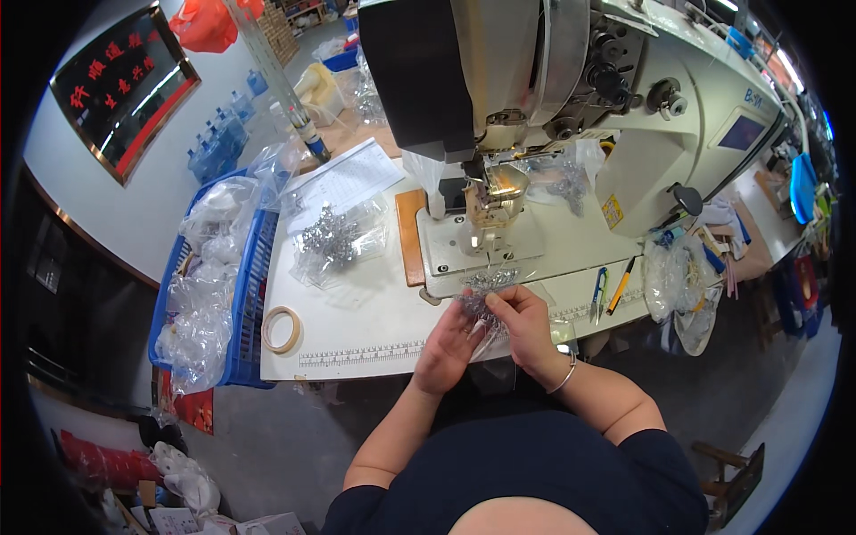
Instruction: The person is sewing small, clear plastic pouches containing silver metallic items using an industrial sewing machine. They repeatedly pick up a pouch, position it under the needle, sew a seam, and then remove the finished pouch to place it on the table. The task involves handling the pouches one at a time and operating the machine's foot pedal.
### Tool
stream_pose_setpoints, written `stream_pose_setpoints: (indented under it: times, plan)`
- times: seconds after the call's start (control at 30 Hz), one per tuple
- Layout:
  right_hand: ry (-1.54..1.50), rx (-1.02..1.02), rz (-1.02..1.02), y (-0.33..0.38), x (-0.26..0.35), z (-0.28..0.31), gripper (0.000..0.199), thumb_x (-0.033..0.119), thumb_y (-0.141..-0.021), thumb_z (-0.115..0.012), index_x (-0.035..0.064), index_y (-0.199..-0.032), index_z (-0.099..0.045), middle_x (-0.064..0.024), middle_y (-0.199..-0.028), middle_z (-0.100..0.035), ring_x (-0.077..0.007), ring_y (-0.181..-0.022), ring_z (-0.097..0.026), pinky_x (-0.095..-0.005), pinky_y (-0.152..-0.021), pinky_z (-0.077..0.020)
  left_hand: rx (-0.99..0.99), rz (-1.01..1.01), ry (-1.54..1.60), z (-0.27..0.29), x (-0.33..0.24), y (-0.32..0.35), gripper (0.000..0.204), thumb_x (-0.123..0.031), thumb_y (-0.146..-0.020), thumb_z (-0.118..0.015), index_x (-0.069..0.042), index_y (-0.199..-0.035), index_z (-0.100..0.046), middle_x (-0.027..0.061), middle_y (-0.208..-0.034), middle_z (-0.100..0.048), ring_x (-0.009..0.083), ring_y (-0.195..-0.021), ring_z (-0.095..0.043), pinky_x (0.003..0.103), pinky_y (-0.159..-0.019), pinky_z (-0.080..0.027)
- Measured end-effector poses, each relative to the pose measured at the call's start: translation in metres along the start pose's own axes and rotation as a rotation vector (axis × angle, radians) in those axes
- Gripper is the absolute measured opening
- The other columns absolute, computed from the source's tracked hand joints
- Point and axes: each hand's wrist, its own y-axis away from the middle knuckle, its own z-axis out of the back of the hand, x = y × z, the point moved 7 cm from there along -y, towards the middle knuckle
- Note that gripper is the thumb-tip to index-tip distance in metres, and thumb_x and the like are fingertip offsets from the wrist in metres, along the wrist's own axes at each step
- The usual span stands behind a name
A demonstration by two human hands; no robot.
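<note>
Both my hands meet at the front edge of the white sewing table (357, 330). My left hand (443, 348) and my right hand (524, 325) pinch a small clear plastic bag (481, 299) that holds several small silvery metal pieces. The bag sits just in front of the needle area of the white industrial sewing machine (571, 116). A thin bangle circles my right wrist.
A larger clear bag of silvery pieces (337, 241) lies to the left on the table, with a paper sheet (343, 178) behind it. A tape roll (281, 328) lies near the left corner. A blue crate (245, 294) holds clear bags. Snips and pens (611, 290) lie at right.
</note>
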Motion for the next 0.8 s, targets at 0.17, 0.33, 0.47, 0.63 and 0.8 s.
stream_pose_setpoints:
  times: [0.17,0.33,0.47,0.63,0.8]
  plan:
    - [0.232,0.095,0.051,0.002,0.002,0.000,0.013,0.012,-0.082,-0.066,0.0009,-0.080,-0.059,-0.0022,-0.071,-0.061,-0.0062,-0.063,-0.053,-0.0205,-0.059,-0.0424,-0.029,0.161,-0.178,0.021,-0.025,-0.012,0.069,-0.030,-0.082,-0.061,0.001,-0.136,-0.031,0.0168,-0.130,-0.044,0.0238,-0.120,-0.045,0.040,-0.102,-0.034]
    - [0.289,0.135,0.025,0.003,0.001,-0.003,0.013,0.013,-0.082,-0.066,0.0014,-0.080,-0.060,-0.0017,-0.070,-0.060,-0.0061,-0.063,-0.053,-0.0204,-0.059,-0.0420,-0.168,0.218,-0.455,0.014,-0.027,-0.019,0.038,-0.004,-0.079,-0.066,0.003,-0.116,-0.055,0.0067,-0.102,-0.063,0.0113,-0.091,-0.059,0.026,-0.083,-0.047]
    - [0.306,0.127,0.034,0.004,-0.003,0.001,0.013,0.013,-0.081,-0.067,0.0017,-0.080,-0.060,-0.0019,-0.070,-0.061,-0.0062,-0.063,-0.053,-0.0207,-0.059,-0.0419,-0.209,0.251,-0.461,0.016,-0.022,-0.017,0.037,-0.004,-0.080,-0.065,0.003,-0.115,-0.056,0.0061,-0.100,-0.063,0.0105,-0.088,-0.059,0.025,-0.078,-0.048]
    - [0.342,0.133,0.022,0.003,-0.005,0.001,0.013,0.013,-0.081,-0.066,0.0019,-0.080,-0.061,-0.0024,-0.071,-0.062,-0.0065,-0.064,-0.054,-0.0210,-0.060,-0.0422,-0.246,0.239,-0.460,0.019,-0.021,-0.015,0.036,-0.004,-0.079,-0.065,0.003,-0.113,-0.056,0.0068,-0.098,-0.063,0.0104,-0.084,-0.059,0.025,-0.074,-0.049]
    - [0.309,0.141,-0.004,0.001,-0.008,-0.002,0.012,0.013,-0.081,-0.066,0.0018,-0.080,-0.061,-0.0025,-0.072,-0.062,-0.0064,-0.065,-0.054,-0.0206,-0.061,-0.0430,-0.266,0.249,-0.490,0.027,-0.021,-0.015,0.032,-0.006,-0.080,-0.065,0.003,-0.110,-0.057,0.0069,-0.096,-0.063,0.0114,-0.080,-0.059,0.026,-0.073,-0.049]
